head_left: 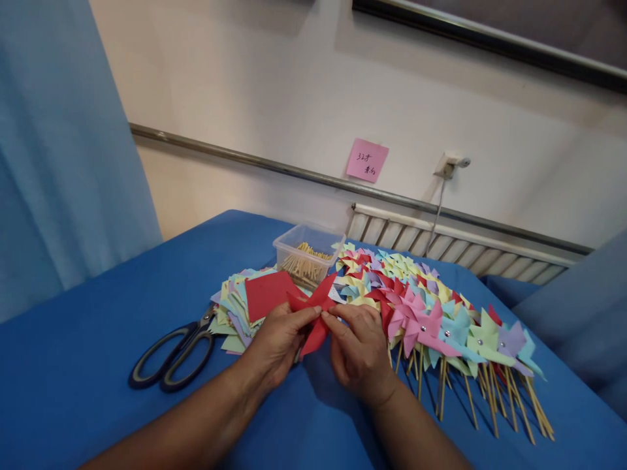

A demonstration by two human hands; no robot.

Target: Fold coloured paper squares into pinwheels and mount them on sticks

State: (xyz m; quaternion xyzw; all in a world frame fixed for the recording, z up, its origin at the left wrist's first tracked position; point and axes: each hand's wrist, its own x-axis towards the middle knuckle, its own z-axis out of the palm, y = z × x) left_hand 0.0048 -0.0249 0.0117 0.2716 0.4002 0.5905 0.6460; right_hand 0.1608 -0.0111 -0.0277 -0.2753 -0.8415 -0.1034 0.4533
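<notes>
My left hand (pixel 277 343) and my right hand (pixel 357 349) both pinch a red paper pinwheel (pixel 316 313) at its centre, just above the blue tablecloth (pixel 98 313). Its folded points stick out up and down between my fingers. A stack of coloured paper squares (pixel 240 307), with a red square (pixel 267 292) on top, lies just behind my left hand. Several finished pinwheels on wooden sticks (pixel 441 313) lie in rows to the right of my right hand.
Black-handled scissors (pixel 171 356) lie left of my left hand. A clear plastic box of wooden sticks (pixel 306 258) stands behind the paper. A pink note (pixel 366 160) hangs on the wall above a radiator (pixel 465 245). A blue curtain (pixel 59 163) hangs at left.
</notes>
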